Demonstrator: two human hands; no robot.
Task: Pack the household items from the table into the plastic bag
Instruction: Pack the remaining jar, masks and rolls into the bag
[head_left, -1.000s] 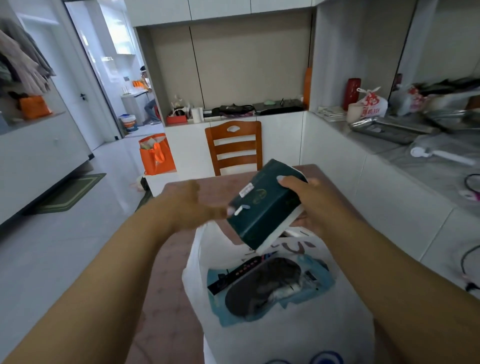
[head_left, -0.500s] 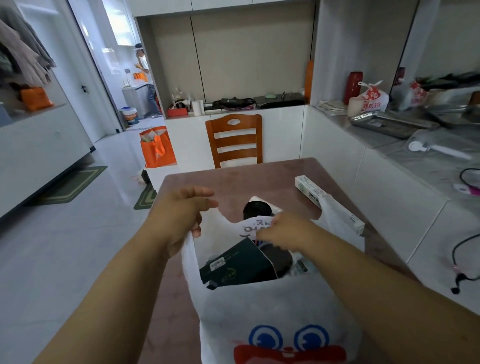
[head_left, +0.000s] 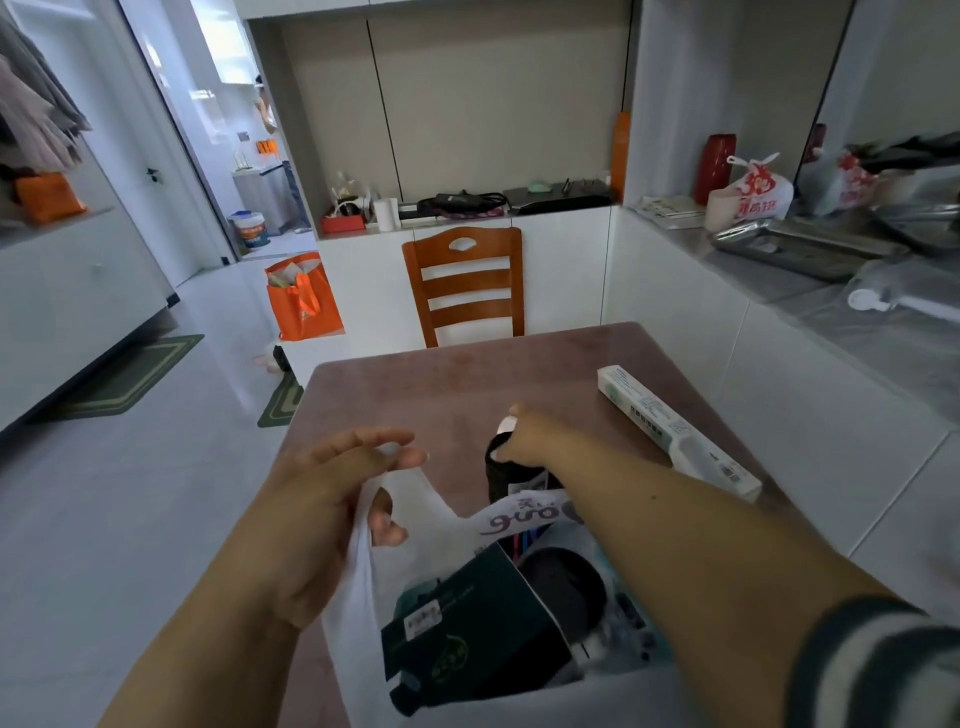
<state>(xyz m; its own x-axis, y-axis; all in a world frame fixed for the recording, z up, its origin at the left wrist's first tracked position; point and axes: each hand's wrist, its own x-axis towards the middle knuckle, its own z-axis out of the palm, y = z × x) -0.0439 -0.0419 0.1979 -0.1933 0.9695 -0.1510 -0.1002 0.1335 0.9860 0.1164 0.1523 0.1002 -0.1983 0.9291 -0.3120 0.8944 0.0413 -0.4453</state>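
At the centre of your frame, purple lettering on the folded rim of the white plastic bag (head_left: 524, 517) reads roughly "gua"; red print on the tied bag (head_left: 756, 189) at upper right is illegible.

The plastic bag (head_left: 431, 525) stands on the near part of the table (head_left: 415, 384), mouth up. In it a box (head_left: 467, 634) lies to the left of a round case (head_left: 566, 587). Just behind the bag a bottle (head_left: 506, 475) stands upright on the table; to its right lies a long carton (head_left: 670, 421). The left hand (head_left: 322, 514) is at the bag's left handle, the right hand (head_left: 530, 441) on the bottle's top. A chair (head_left: 465, 283) stands behind the table.
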